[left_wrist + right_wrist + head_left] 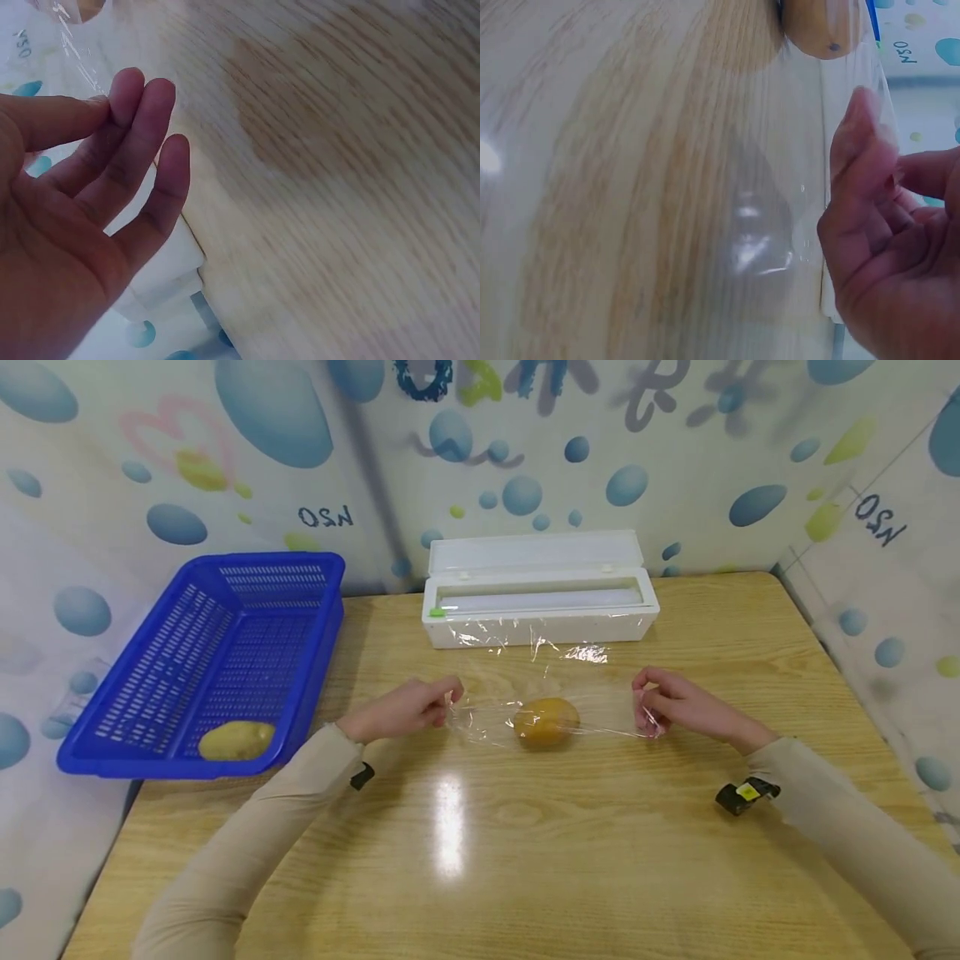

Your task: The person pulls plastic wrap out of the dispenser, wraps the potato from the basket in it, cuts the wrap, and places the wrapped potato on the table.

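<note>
A sheet of clear cling film [480, 720] runs from the white dispenser box [540, 631] toward me, its near edge stretched between my hands. My left hand [401, 708] pinches the left corner; in the left wrist view the thumb meets the index fingertip [127, 81] there while the other fingers spread loosely. On the right side, my right hand [690, 708] grips the other corner with its fingers bent, film draped over them. Between the hands sits an orange-yellow mango [546, 722] on the table, seen through the film. A dark stem spot shows on the mango's end [825, 30].
At the back, the dispenser's lid [534, 553] stands raised above a film roll [536, 602], with a small green cutter [437, 612] at its left end. A blue basket [335, 610] on the left holds a yellow oval fruit or potato [237, 741]. Patterned walls border the wooden table [570, 860].
</note>
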The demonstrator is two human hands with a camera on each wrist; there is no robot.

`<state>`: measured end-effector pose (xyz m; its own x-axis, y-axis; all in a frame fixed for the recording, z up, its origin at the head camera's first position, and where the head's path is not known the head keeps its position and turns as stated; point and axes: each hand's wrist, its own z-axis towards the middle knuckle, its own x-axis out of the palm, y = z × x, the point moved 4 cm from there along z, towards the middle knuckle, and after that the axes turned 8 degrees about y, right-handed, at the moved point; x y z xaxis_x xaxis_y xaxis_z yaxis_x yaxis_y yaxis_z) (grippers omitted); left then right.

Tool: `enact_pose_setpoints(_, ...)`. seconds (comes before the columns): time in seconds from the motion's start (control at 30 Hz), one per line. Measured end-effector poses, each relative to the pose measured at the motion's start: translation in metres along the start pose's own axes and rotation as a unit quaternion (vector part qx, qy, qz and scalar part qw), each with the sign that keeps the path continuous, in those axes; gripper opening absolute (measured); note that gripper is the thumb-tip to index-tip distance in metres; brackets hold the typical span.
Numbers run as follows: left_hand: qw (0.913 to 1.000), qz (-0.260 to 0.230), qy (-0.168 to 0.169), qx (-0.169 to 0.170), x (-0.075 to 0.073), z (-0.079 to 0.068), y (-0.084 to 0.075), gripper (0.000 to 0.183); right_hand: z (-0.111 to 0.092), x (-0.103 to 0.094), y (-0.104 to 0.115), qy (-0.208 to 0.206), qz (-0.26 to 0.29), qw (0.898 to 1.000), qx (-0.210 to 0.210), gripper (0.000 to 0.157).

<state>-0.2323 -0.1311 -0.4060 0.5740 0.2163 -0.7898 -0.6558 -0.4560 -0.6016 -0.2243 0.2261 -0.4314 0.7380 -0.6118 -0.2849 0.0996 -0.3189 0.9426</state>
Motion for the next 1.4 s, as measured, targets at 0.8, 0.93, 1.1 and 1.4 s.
enact_pose_setpoints(0.8, 0.9913, 0.131, 0.013, -0.009, 0.009, 0.013, 0.005, 0.023, 0.011, 0.01, -0.002, -0.12, -0.209, 0.961, 0.136, 0.006)
enact_pose_setpoints(0.93, 0.9864, 0.161, 0.014, -0.031, 0.013, 0.016, 0.006, 0.02, 0.015, 0.015, 0.004, -0.131, -0.267, 0.946, 0.127, 0.007)
enact_pose_setpoints(1.1, 0.9774, 0.205, 0.014, -0.052, 0.016, 0.019, 0.005, 0.017, 0.018, 0.018, 0.007, -0.141, -0.315, 0.93, 0.129, 0.013)
enact_pose_setpoints(1.4, 0.952, 0.304, -0.006, -0.031, 0.018, 0.02, -0.011, 0.01, 0.021, 0.023, 0.015, -0.176, -0.423, 0.881, 0.115, 0.013)
